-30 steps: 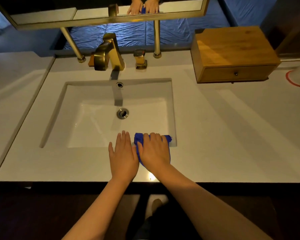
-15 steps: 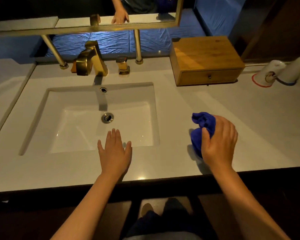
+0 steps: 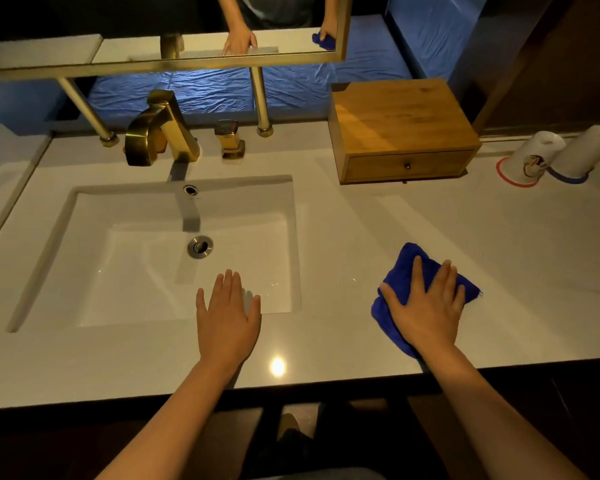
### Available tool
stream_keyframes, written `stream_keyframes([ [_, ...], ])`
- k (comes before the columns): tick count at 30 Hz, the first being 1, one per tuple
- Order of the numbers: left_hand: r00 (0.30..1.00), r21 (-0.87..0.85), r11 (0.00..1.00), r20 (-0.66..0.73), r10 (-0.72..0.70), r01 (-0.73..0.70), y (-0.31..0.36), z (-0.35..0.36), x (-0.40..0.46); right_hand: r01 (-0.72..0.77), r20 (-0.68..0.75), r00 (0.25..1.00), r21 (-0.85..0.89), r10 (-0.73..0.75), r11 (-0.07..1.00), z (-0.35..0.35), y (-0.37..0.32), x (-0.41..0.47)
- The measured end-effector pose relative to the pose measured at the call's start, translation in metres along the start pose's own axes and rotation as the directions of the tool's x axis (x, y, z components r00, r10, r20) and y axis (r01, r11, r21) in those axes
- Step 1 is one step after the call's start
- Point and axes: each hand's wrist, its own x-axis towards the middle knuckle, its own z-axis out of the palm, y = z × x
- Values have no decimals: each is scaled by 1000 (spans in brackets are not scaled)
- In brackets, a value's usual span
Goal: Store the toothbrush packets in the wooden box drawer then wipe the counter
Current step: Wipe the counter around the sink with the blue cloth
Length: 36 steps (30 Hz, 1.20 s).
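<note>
A person is standing at a white bathroom counter [image 3: 499, 237], seen from above through a camera worn on the head. The right hand [image 3: 426, 306] is lying flat on a folded blue cloth [image 3: 406, 263], fingers straight and spread, pressing it onto the counter to the right of the sink [image 3: 146, 271], near the front edge. The left hand [image 3: 227, 315] is resting palm down on the counter at the sink's front rim, fingers straight and close together, holding nothing.

At the back right, a wooden box [image 3: 395, 123] is sitting on the counter with its single drawer [image 3: 407, 165] closed. No toothbrush packets are showing anywhere on the counter, so the storing step is looking finished, though the drawer's contents are hidden. The wiping is under way: the cloth is working the stretch between the sink and the box. How much of the surface is already wiped cannot be told.

Two white cups [image 3: 548, 155] are standing upside down at the far right, past the box. A gold faucet [image 3: 160, 129] is standing behind the sink, and a mirror [image 3: 194, 46] is hanging above it.
</note>
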Motion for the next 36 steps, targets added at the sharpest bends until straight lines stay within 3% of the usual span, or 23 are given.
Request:
stream_keyframes([
  [2,1000,3,1000,1,1,-1,0,1,0,31,-12,999,-16,-31,999,4,-15,-2],
  [5,1000,10,1000,3,-2,2,0,1,1,209,-20,978,10,-209,978,14,-62,-7],
  [11,999,2,1000,22,-25,25,0,2,3,522,29,851,46,-524,851,31,-158,2],
  [13,999,15,999,24,-29,29,-1,2,3,585,55,808,46,-587,810,34,-169,6],
  [16,999,29,999,29,-31,30,-2,2,4,641,36,754,182,-656,746,31,-177,8],
  [19,999,19,999,30,-31,31,-2,1,4,541,-32,808,438,-588,718,20,-168,5],
  [22,999,3,1000,36,-27,27,-1,1,4,291,-73,932,737,-356,610,-4,-138,0],
  [25,999,8,1000,34,-24,24,-1,-1,3,183,-135,982,834,-130,520,-29,-91,6],
  [28,999,15,1000,37,-21,20,-1,-1,3,165,-204,979,763,-9,625,-39,-45,28],
  [31,999,28,999,38,-16,15,0,-2,3,44,-102,994,648,29,760,-32,-15,56],
  [34,999,35,999,44,-16,14,0,-3,3,37,-74,997,249,-19,968,-14,-6,76],
  [36,999,36,999,51,-16,14,0,-3,3,64,-77,995,88,-57,994,-4,-13,86],
])
